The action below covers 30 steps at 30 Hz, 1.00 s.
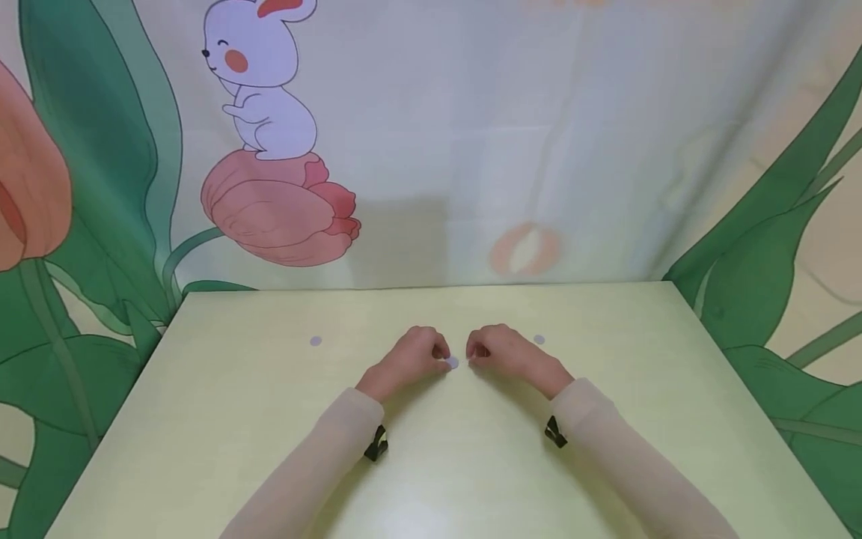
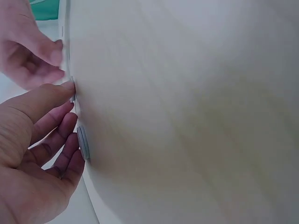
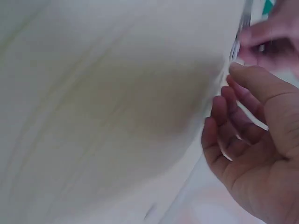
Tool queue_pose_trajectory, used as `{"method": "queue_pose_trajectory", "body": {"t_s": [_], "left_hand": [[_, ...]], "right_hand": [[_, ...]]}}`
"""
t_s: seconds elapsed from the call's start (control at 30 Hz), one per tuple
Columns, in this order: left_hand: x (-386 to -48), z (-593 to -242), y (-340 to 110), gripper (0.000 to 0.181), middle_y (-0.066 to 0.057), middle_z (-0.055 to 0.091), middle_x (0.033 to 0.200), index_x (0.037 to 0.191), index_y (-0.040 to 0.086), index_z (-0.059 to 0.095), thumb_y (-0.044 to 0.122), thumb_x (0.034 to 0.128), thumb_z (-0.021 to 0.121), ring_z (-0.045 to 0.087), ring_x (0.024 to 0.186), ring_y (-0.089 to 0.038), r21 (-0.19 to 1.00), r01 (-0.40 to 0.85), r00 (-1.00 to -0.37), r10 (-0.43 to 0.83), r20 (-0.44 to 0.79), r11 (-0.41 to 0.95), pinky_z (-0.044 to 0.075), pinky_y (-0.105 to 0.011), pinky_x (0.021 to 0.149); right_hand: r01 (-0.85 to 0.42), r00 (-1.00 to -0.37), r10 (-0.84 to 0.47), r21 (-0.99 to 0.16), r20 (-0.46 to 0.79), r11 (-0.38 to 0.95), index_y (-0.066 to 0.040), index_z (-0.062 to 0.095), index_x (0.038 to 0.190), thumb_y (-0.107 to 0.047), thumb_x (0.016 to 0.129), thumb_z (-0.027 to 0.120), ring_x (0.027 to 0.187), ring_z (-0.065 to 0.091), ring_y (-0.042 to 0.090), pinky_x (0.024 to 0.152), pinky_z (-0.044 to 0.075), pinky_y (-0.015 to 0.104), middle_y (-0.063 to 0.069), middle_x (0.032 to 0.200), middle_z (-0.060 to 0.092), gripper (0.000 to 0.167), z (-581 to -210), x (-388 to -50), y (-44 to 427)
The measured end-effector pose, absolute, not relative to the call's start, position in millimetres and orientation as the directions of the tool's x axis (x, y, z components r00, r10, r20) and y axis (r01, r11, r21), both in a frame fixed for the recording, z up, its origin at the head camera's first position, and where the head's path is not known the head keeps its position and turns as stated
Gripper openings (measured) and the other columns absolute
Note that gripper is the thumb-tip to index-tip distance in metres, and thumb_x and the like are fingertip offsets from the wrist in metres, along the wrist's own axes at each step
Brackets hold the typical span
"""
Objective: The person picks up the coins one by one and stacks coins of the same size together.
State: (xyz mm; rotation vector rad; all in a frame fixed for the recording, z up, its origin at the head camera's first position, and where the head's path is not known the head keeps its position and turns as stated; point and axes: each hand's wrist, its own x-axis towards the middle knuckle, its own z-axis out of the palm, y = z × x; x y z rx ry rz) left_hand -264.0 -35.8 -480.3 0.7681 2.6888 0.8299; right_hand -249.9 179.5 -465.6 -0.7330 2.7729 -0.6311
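My left hand (image 1: 414, 358) is near the middle of the table, pinching a small pale grey disc (image 1: 453, 362) between thumb and fingertips. In the left wrist view the disc (image 2: 72, 89) shows edge-on under the thumb. My right hand (image 1: 508, 353) faces it just to the right, its fingers loosely bent and its fingertips a short gap from the disc. Nothing shows plainly between them. The right wrist view has the thumb and index finger (image 3: 247, 79) close together near the disc's edge (image 3: 236, 49).
One pale disc (image 1: 316, 340) lies to the left on the pale yellow table (image 1: 236, 434); edge-on, it looks like a stack (image 2: 83, 142). Another disc (image 1: 539, 340) lies behind the right hand. A curtain (image 1: 417, 150) printed with a rabbit and tulips hangs behind the table's far edge.
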Motion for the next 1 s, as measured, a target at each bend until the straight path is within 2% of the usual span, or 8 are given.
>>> {"method": "queue_pose_trajectory", "body": {"t_s": [0.2,0.43,0.6,0.73,0.9,1.0], "left_hand": [[-260.0,-480.1,-39.8,0.018,0.000,0.068,0.090,0.094,0.005,0.077,0.016,0.0836,0.086,0.059,0.085,-0.015,0.602,0.396,-0.850,0.525,-0.047,0.694,0.053,-0.031,0.082],[-257.1,-479.4,-39.4,0.021,-0.002,0.068,0.091,0.096,0.003,0.076,0.016,0.0829,0.086,0.058,0.085,-0.016,0.632,0.389,-0.844,0.535,-0.048,0.670,0.052,-0.030,0.081],[-257.8,-484.2,-39.1,0.020,-0.002,0.069,0.091,0.096,0.004,0.077,0.016,0.0833,0.086,0.060,0.086,-0.015,0.632,0.389,-0.852,0.523,-0.031,0.671,0.053,-0.030,0.082],[-257.5,-484.7,-39.1,0.020,-0.002,0.070,0.092,0.095,0.004,0.077,0.017,0.0832,0.086,0.062,0.087,-0.016,0.621,0.381,-0.863,0.505,-0.028,0.685,0.053,-0.031,0.084],[-256.8,-481.7,-36.8,0.020,-0.004,0.071,0.094,0.097,0.003,0.077,0.018,0.0849,0.084,0.064,0.089,-0.018,0.622,0.375,-0.866,0.499,-0.030,0.688,0.053,-0.033,0.085],[-258.0,-481.8,-36.4,0.019,-0.004,0.070,0.094,0.096,0.004,0.077,0.018,0.0862,0.083,0.064,0.089,-0.018,0.618,0.378,-0.869,0.495,-0.021,0.690,0.054,-0.032,0.084]], "right_hand": [[-0.356,-0.915,-0.404,-0.449,-0.012,0.819,-0.006,0.072,0.105,-0.010,0.097,0.068,0.083,0.060,0.018,0.075,0.051,0.034,0.003,0.092,0.068,0.010,-451.3,-261.1,239.5],[-0.230,-0.939,-0.321,-0.469,-0.122,0.853,-0.003,0.069,0.108,-0.006,0.097,0.066,0.088,0.061,0.024,0.081,0.051,0.040,0.010,0.098,0.068,0.012,-452.0,-257.8,294.5],[-0.187,-0.940,-0.300,-0.489,-0.162,0.852,-0.004,0.067,0.111,-0.007,0.095,0.068,0.088,0.060,0.024,0.081,0.050,0.039,0.011,0.099,0.067,0.016,-461.1,-256.3,303.8],[-0.169,-0.942,-0.288,-0.502,-0.170,0.848,-0.004,0.066,0.113,-0.015,0.095,0.072,0.087,0.059,0.023,0.080,0.049,0.038,0.010,0.099,0.066,0.022,-467.0,-257.3,302.6],[-0.124,-0.954,-0.239,-0.483,-0.183,0.867,-0.009,0.066,0.105,-0.029,0.096,0.072,0.086,0.056,0.021,0.077,0.047,0.035,0.004,0.096,0.065,0.023,-471.0,-258.2,298.3],[-0.136,-0.959,-0.236,-0.476,-0.157,0.869,-0.011,0.065,0.099,-0.029,0.095,0.073,0.083,0.056,0.020,0.074,0.046,0.034,0.003,0.092,0.065,0.020,-472.1,-259.4,293.5]]}}
